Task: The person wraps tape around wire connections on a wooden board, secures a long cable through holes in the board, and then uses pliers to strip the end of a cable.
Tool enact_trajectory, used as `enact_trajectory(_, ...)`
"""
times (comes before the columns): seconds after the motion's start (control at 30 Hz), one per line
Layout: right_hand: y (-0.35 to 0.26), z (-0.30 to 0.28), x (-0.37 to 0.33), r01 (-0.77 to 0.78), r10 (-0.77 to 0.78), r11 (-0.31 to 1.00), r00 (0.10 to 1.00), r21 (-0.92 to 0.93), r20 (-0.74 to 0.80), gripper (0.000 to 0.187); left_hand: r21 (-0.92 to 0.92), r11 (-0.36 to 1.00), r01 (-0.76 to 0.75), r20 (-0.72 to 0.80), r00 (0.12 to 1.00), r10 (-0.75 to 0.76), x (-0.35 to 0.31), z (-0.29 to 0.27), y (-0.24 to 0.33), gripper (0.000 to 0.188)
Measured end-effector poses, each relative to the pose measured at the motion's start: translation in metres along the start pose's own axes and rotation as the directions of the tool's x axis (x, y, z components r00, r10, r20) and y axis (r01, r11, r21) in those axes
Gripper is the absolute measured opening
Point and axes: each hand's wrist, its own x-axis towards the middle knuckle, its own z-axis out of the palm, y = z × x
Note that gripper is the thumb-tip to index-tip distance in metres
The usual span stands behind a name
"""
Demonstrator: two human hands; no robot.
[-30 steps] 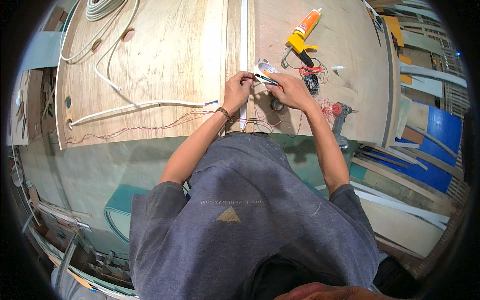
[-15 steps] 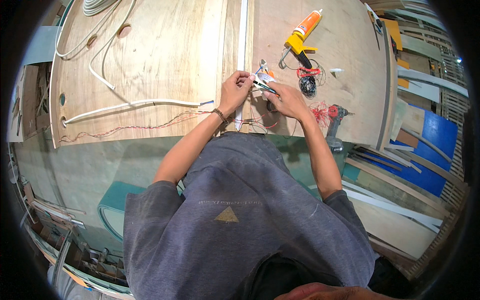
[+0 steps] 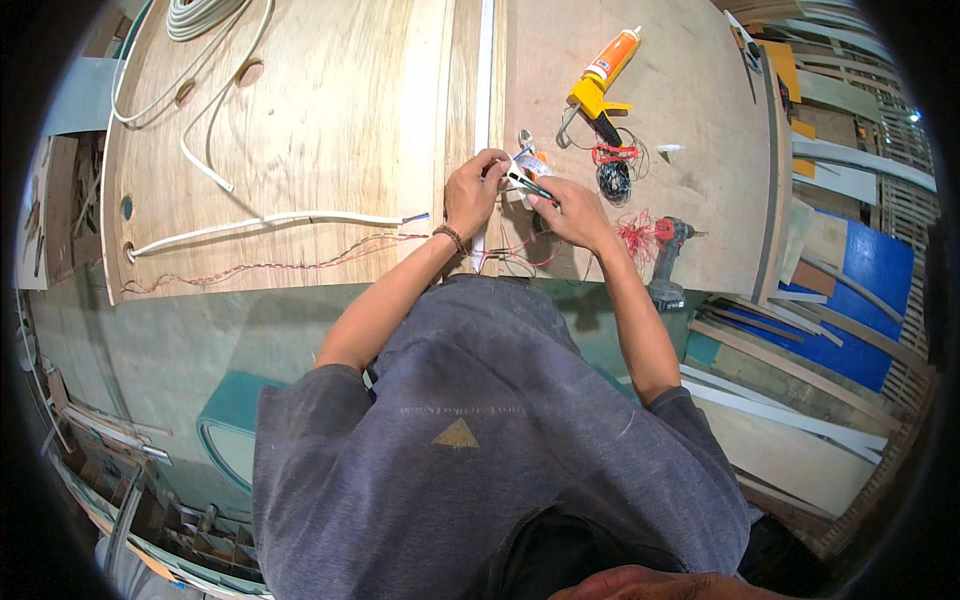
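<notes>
My left hand (image 3: 474,196) is closed in a pinch near the white strip (image 3: 486,75) along the plywood seam, its fingertips against a small white piece that is mostly hidden. From the right, my right hand (image 3: 573,213) grips a slim dark tool with a teal edge (image 3: 529,182), its tip pointing at the left fingertips. The tool's exact kind is too small to make out. Thin red and black wires (image 3: 265,267) run across the plywood below my hands. Just beyond the fingers lies a small orange-and-white item (image 3: 535,160), partly covered.
Right of my hands lie a yellow caulking gun (image 3: 592,98) with an orange tube, a dark wire coil (image 3: 614,182), a red wire bundle (image 3: 637,236) and a cordless drill (image 3: 668,262). A white cable (image 3: 280,217) and a cable coil (image 3: 196,18) rest on the left plywood (image 3: 330,120).
Both hands have shifted slightly toward me, and the left fingers are curled more. The tool now tilts more steeply, its tip still near the left fingertips.
</notes>
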Motion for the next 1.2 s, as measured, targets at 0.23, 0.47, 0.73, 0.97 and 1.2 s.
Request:
enact_trajectory(0.23,0.025,0.002,0.006,-0.028,0.028,1.0,1.0,0.006,0.003,0.036,-0.038,0.995,-0.089,0.036,0.995,0.091,0.002,0.001,-0.012,0.02)
enact_trajectory(0.47,0.052,-0.01,0.028,-0.213,0.135,0.944,0.946,0.252,0.295,0.043,-0.015,0.978,-0.21,0.14,0.968,0.21,-0.004,-0.011,-0.001,0.017)
enact_trajectory(0.73,-0.007,-0.063,0.022,0.049,-0.006,0.969,0.984,-0.243,0.176,0.046,0.015,0.977,-0.213,0.074,0.975,0.211,-0.005,0.0,-0.002,0.013)
enact_trajectory(0.97,0.035,-0.048,0.045,0.145,-0.126,0.982,0.98,-0.118,0.151,0.041,-0.086,0.982,-0.17,0.082,0.981,0.177,-0.001,0.002,-0.012,0.012)
enact_trajectory(1.2,0.045,-0.056,0.067,0.138,-0.089,0.965,0.972,-0.223,0.218,0.046,0.067,0.995,0.071,0.252,0.964,-0.086,-0.012,0.001,-0.007,0.036)
